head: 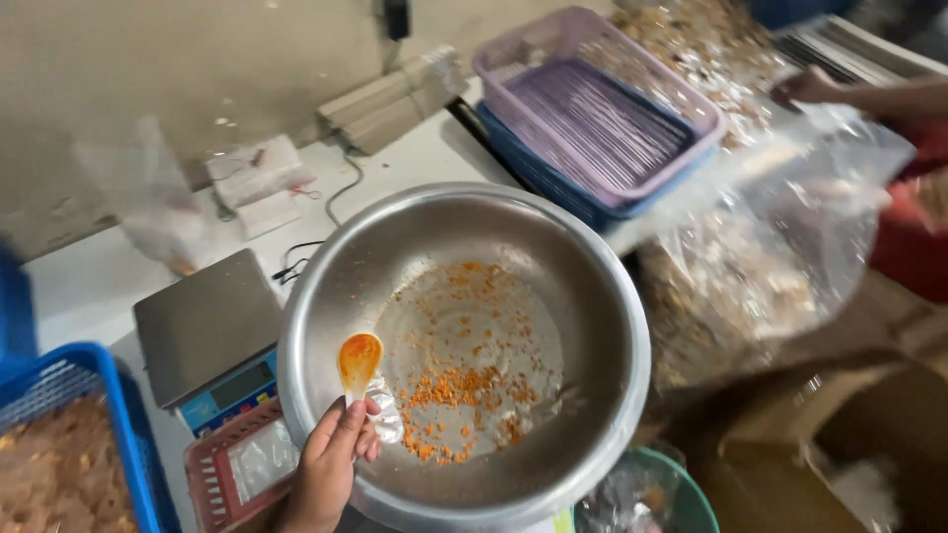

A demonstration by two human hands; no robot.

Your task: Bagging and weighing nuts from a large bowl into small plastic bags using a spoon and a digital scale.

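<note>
Orange crumbs [449, 387] lie nearly scraped out of the steel bowl [326, 316], the person's left hand [331, 464] has its fingers [348, 419] clamped on a small orange spoon [358, 363], and next I think it needs a careful sweep across the bottom.

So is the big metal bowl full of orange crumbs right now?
No, the metal bowl is nearly empty, with only scattered orange crumbs on its bottom.

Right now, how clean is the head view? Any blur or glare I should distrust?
Head view: the steel bowl, orange spoon and left hand are fairly sharp; the plastic bags at right and the other person's hand are motion-smeared; soft glare runs along the bowl's rim; the far wall is dim and blurred.
</note>
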